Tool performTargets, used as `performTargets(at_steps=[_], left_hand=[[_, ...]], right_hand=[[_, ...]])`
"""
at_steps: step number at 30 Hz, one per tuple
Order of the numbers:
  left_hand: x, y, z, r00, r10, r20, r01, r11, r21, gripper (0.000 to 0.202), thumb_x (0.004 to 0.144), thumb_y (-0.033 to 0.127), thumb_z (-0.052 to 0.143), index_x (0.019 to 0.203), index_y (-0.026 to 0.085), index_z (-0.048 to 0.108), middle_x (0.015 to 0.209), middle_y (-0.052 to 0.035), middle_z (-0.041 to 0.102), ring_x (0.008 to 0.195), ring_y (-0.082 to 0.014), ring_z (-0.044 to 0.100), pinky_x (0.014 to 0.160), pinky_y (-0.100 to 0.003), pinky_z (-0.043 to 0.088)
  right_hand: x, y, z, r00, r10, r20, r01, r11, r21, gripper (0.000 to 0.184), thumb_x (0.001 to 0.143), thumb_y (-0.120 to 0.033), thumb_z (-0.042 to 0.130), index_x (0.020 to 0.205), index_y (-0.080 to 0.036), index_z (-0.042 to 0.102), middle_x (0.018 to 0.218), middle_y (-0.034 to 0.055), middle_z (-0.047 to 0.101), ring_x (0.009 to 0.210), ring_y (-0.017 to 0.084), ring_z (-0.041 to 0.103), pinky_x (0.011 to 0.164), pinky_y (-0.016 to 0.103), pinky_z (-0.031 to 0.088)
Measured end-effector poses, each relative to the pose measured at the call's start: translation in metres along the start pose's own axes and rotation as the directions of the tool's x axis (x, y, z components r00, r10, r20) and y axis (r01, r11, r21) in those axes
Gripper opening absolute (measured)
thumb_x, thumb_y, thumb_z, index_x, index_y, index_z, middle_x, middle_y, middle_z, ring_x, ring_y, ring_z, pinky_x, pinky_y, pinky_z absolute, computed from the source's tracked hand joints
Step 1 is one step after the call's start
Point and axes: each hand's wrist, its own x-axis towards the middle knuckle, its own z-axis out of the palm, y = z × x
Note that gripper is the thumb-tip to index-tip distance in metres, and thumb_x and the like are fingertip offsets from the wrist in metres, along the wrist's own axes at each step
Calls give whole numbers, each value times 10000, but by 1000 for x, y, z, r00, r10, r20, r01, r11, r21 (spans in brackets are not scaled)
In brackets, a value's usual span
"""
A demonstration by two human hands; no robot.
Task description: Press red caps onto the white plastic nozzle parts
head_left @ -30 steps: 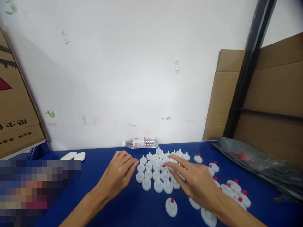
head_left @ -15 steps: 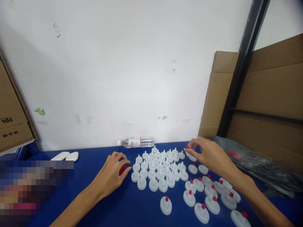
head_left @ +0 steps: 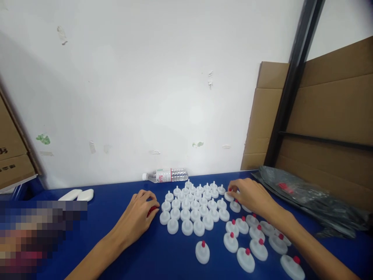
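Note:
Curled fingers of my left hand (head_left: 141, 210) are wrapped round small red caps (head_left: 152, 210), mostly hidden in the grip. Just right of it stand many white nozzle lids (head_left: 185, 214), round with bare upright spouts, in a tight cluster. My right hand (head_left: 249, 195) pinches the red tip of a white nozzle lid (head_left: 229, 196) at the cluster's right edge, low at the table. Nearer me on the right, several more lids (head_left: 231, 242) carry red caps on their spouts. One red-capped lid (head_left: 202, 252) sits apart at the front.
A clear plastic bottle (head_left: 166, 175) lies on its side by the wall. Two white rounded pieces (head_left: 85, 195) rest at the back left of the blue table (head_left: 116, 256). Dark plastic bags (head_left: 305, 198) lie at right, beside cardboard (head_left: 335, 105) and a black post (head_left: 287, 97).
My right hand has lowered the red-capped lid from a raised, tilted position to the table. My left hand keeps nearly the same place. The whole view has shifted slightly.

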Motion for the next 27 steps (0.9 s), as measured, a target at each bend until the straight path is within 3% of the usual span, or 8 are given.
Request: performTargets(at_steps=[7,11,16,19,22,27], left_hand=[[0,1,1,1000,-28,-4,28,1000,9,194,944,235,583,1068,225,732,1089,-69,678,1058,-285,565,902,-448,448],[0,0,1,999,-40,1,40,999,11,189,948,233,582,1041,223,745,1082,-67,681,1042,-282,570,885,-438,452],[1,-1,3,999,-45,5,45,999,1,216,965,221,550,990,257,762,1062,-47,691,1028,-270,583,874,-424,450],[1,-1,3,998,-64,-10,64,998,-1,212,951,232,576,1067,228,753,1081,-69,693,1056,-293,581,886,-446,451],[0,-2,4,997,-75,-18,75,997,-10,211,944,229,580,1062,206,754,1068,-81,698,1041,-299,585,877,-454,453],[0,-3,4,997,-73,-20,72,996,-57,183,940,225,573,888,241,747,996,-46,716,984,-276,602,847,-431,459]], right_hand=[[5,3,11,999,36,32,-36,999,-12,145,908,-271,622,890,-257,765,878,56,780,855,285,728,598,301,357],[5,3,13,999,27,37,-27,1000,2,177,917,-326,617,855,-253,767,848,60,777,805,297,718,604,322,373],[5,-2,10,998,-41,-44,44,997,62,479,1044,-493,350,1076,-212,736,1051,114,757,1007,322,670,776,391,458],[6,-3,14,992,-117,-41,121,984,132,545,1059,-540,264,1187,-228,692,1173,99,729,1127,301,626,917,407,460],[6,-1,23,985,-173,1,170,968,186,596,1059,-567,214,1068,-243,713,1066,80,751,1049,292,660,903,412,486],[4,2,29,975,-220,37,205,949,238,618,1057,-572,210,839,-239,682,867,56,746,932,287,695,906,437,509]])
